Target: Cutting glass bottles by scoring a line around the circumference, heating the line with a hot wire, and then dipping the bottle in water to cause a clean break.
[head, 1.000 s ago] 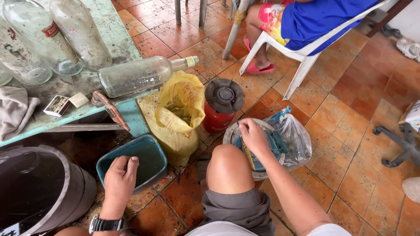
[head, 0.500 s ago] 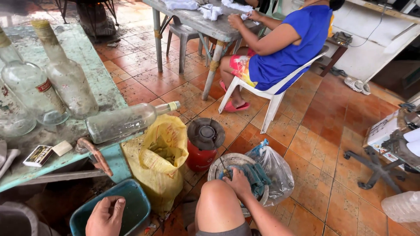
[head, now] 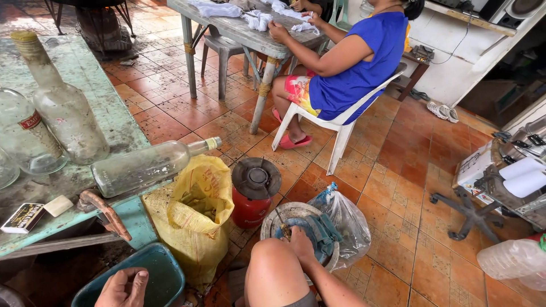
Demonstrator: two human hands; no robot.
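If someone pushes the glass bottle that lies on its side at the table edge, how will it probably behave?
The lying bottle is round and looks empty, so it would probably roll easily. Its neck already sticks out past the table edge, so it might fall. Being glass, it would likely break on the tiled floor.

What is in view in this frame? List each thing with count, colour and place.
glass bottles: four, clear; three upright and one lying on the green table
matchbox: one, dark, table's near edge
yellow sack: one, floor beside the table
gas burner: one, red with a dark top, right of the sack
round basin: one, grey, holding blue cloth, by the knee
clear plastic bag: one, right of the basin
teal tub: one, floor under the table's edge
seated person: one, blue top, on a white plastic chair at a grey table
left hand: on the teal tub's rim, fingers curled
right hand: in the basin, on the blue cloth
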